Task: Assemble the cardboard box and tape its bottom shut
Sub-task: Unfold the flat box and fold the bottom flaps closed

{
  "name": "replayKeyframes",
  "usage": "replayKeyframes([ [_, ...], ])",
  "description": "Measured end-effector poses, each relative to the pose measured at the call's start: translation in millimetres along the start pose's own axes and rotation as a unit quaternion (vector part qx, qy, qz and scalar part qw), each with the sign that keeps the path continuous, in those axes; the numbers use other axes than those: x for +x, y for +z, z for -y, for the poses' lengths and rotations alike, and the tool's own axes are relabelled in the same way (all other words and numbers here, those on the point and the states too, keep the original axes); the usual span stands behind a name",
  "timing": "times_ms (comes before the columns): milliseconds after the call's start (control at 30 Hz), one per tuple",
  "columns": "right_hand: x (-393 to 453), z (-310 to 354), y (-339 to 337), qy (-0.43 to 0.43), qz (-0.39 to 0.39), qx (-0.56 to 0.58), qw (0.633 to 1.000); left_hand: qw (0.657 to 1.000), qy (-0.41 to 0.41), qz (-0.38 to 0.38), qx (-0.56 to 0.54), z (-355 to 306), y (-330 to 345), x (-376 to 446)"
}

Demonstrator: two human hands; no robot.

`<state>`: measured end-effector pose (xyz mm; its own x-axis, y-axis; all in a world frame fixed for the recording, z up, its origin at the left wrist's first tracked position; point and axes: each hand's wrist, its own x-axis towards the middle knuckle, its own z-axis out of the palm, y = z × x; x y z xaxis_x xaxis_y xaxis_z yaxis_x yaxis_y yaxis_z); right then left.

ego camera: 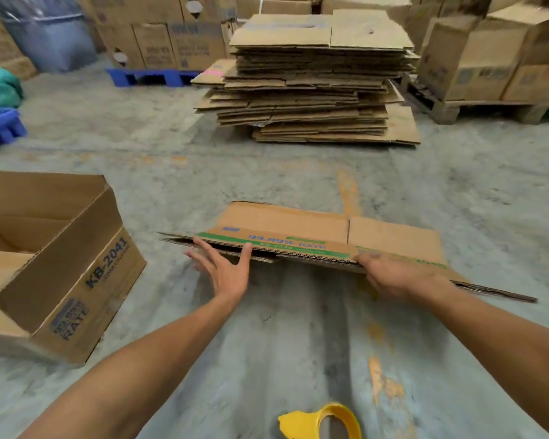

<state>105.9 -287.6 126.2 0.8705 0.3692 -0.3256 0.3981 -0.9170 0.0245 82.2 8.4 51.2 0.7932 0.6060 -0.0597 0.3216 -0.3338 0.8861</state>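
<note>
A flattened cardboard box (314,226) with green and blue print is held nearly level above the concrete floor in the middle of the view. My left hand (227,267) is at its near left edge, thumb on top, fingers spread beneath the layers. My right hand (393,274) grips the near edge further right, thumb on top. A yellow tape dispenser (322,421) lies on the floor at the bottom, just below my arms.
An assembled open box (76,274) marked KB-2041 stands at the left. A tall stack of flattened cartons (311,83) sits ahead. Packed boxes on a wooden pallet (488,109) stand at the right, more on a blue pallet (146,77) at the back left.
</note>
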Motion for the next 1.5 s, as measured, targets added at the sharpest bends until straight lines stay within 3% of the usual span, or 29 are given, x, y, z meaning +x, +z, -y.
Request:
replayKeyframes([
  [167,7,-2,-8,-0.002,0.009,0.043,0.999,0.967,-0.158,0.110,-0.169,3,5,5],
  [233,7,-7,-11,-0.010,0.030,0.071,0.997,0.958,-0.158,0.126,-0.205,5,7,12],
  [367,-2,-23,-16,-0.016,0.049,0.146,0.988,0.965,-0.171,0.097,-0.174,62,36,62],
  [433,-9,-32,-20,-0.017,0.020,0.182,0.983,0.968,-0.153,0.097,-0.173,75,47,74],
  [500,-16,-40,-26,0.008,-0.035,0.203,0.978,0.968,-0.128,0.107,-0.185,38,33,50],
  [633,-19,-46,-53,0.114,-0.169,0.127,0.971,0.971,-0.080,0.115,-0.193,-26,7,34],
  [767,-5,-60,-111,0.152,-0.292,0.110,0.938,0.976,-0.017,0.110,-0.185,-84,-17,42],
  [967,28,-97,-214,0.244,-0.348,0.169,0.889,0.986,0.062,0.130,-0.086,-155,-46,102],
  [1133,38,-119,-270,0.297,-0.323,0.216,0.872,0.970,0.125,0.207,0.013,-219,-102,115],
  [1267,32,-120,-296,0.306,-0.295,0.230,0.875,0.951,0.109,0.268,0.113,-256,-158,118],
  [1400,26,-100,-276,0.250,-0.269,0.229,0.901,0.927,0.082,0.315,0.186,-263,-183,103],
  [1500,21,-86,-241,0.223,-0.218,0.223,0.924,0.941,0.067,0.280,0.177,-248,-177,95],
])
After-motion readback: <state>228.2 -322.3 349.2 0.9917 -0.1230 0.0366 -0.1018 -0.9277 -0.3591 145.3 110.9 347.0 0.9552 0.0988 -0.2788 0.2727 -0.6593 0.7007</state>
